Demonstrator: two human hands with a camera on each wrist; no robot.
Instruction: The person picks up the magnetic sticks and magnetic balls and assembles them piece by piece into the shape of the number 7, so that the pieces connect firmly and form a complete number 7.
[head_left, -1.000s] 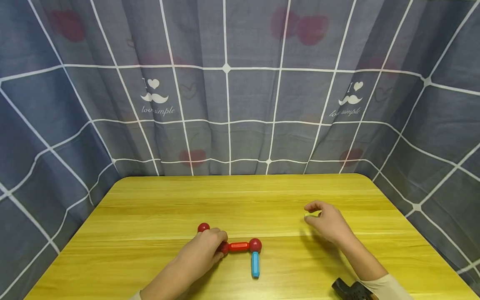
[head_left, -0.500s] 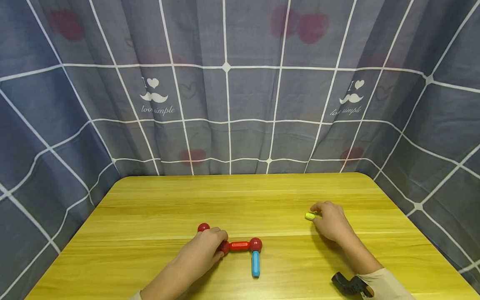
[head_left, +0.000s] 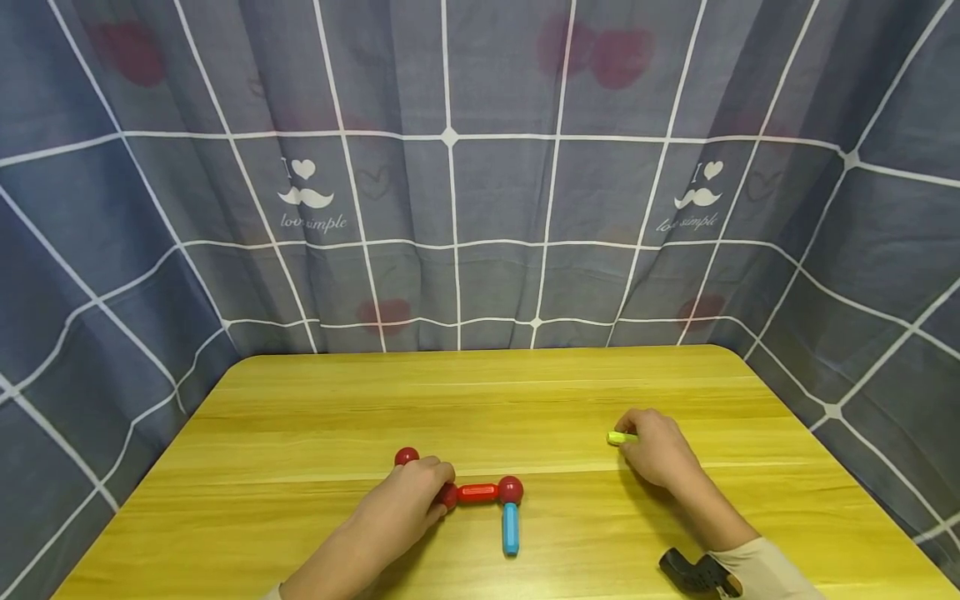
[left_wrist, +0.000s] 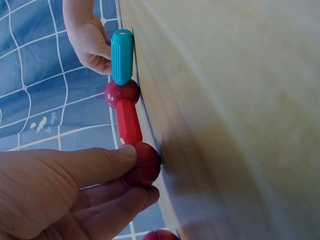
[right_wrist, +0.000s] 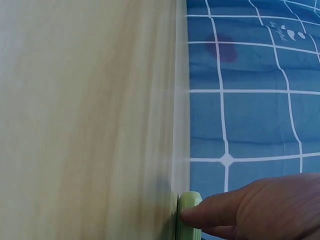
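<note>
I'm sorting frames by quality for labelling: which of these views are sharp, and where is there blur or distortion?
Head view: evenly lit and sharp, though the wide lens bows the curtain grid. Left wrist view: the blue rod and red ball are crisp, but the table smears. Right wrist view: table blurred, and the green rod is soft and cut off by the frame.

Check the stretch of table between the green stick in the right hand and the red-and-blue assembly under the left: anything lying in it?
Nothing visible. The right hand holds the green stick; bare table lies between it and the nearest red ball of the assembly that the left hand steadies.
</note>
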